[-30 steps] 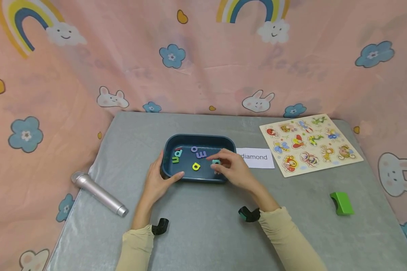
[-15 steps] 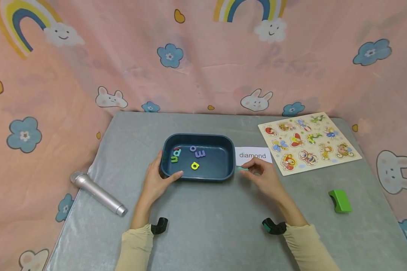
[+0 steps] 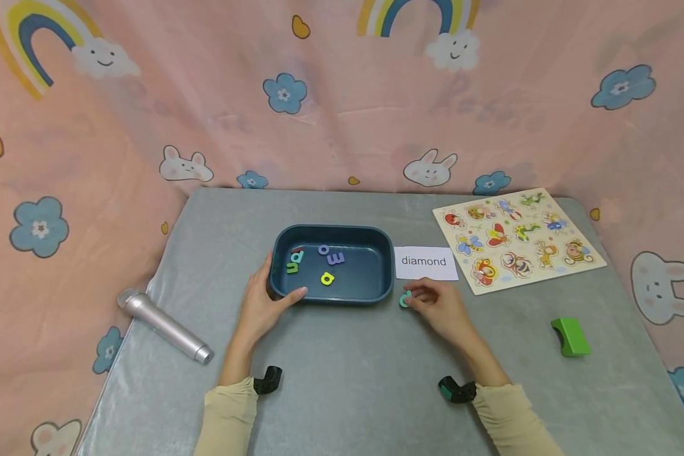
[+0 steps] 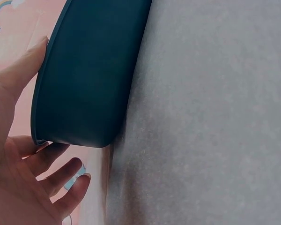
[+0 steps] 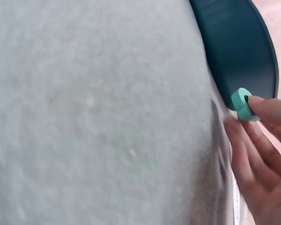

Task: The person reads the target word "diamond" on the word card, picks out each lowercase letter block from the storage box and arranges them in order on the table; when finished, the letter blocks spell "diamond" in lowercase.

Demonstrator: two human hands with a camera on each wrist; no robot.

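At the corner of the dark blue tray, my left hand holds on, thumb over the front rim and fingers along the left side. In the left wrist view the fingertips spread past the tray's outer wall. My right hand pinches a teal letter, apparently a d, between thumb and fingers, just right of the tray and below the card. The right wrist view shows the teal letter tilted at the fingertips. Inside the tray lie a yellow letter, a purple m and several others.
A white card reading "diamond" lies right of the tray. Behind it on the right is a wooden insect puzzle board. A silver microphone lies at the left, a green arch block at the right.
My right hand has lifted the teal letter out of the tray, carried it right past the rim, then drawn it slightly toward me, below the card. The left hand stays on the tray.
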